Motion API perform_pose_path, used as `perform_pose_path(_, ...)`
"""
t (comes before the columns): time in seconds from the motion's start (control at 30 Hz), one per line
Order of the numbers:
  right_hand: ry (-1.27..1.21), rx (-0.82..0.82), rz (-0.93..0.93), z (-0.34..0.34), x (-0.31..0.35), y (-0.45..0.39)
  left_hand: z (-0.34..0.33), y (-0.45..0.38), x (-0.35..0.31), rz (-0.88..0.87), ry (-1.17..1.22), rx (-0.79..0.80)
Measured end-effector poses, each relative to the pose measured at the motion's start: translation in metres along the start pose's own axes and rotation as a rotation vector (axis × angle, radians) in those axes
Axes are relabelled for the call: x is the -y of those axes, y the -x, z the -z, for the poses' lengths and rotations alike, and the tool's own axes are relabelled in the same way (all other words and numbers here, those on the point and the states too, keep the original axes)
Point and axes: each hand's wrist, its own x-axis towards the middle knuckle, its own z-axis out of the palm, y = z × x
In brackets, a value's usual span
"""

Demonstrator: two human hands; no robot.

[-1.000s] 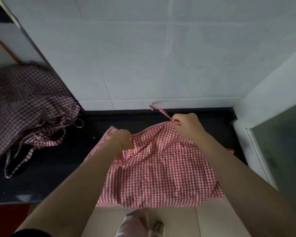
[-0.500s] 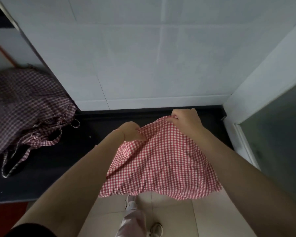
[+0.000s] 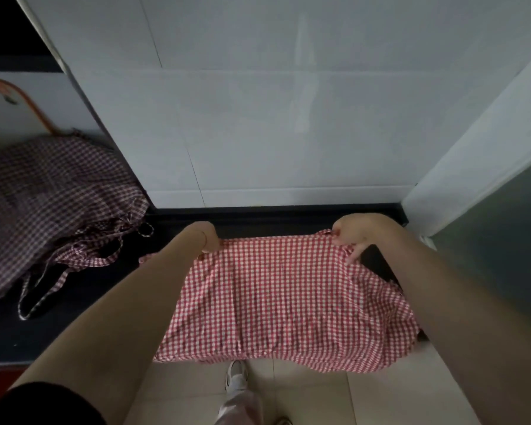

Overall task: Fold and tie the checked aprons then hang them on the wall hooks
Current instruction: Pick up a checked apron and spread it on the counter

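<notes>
While I look down from the head camera, I see a red checked apron [image 3: 285,299] stretched flat between both hands, its far edge over the black counter [image 3: 83,305] and its near edge hanging past the counter front above the pale floor tiles [image 3: 316,400]. My left hand [image 3: 207,237] grips the apron's far left corner, fingers curled into the cloth (the fingertips themselves are hidden behind the fold). My right hand [image 3: 354,236] pinches the far right corner, with two fingers pointing down over the checked cloth. Both forearms run along the apron's sides, and the cloth between them lies fairly smooth with light wrinkles.

Off to the left on the same counter sits a heap of darker checked aprons [image 3: 49,207], well apart from the red one, with loose straps [image 3: 43,289] trailing toward the counter's front. Behind it all stands a white tiled wall [image 3: 273,118]. A white shoe [image 3: 236,374] shows on the floor below the apron's hanging edge.
</notes>
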Motion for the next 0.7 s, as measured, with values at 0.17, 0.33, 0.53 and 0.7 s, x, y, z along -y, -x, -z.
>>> perform_pose_path(0.17,-0.087,-1.113,0.435,0.040,0.026,0.018,0.068,0.021,-0.026,-0.186,0.264,-0.877)
perform_pose_path(0.33,0.061,-1.676,0.610,0.055,0.025,0.030,0.097,0.065,-0.039,-0.417,0.317,-1.229)
perform_pose_path(0.53,0.074,-1.348,0.555,-0.004,-0.004,0.031,0.022,0.070,-0.013,-0.322,0.173,-1.044)
perform_pose_path(0.7,0.181,-0.938,0.556,-0.066,-0.015,0.034,-0.049,0.071,0.010,-0.145,0.139,-0.809)
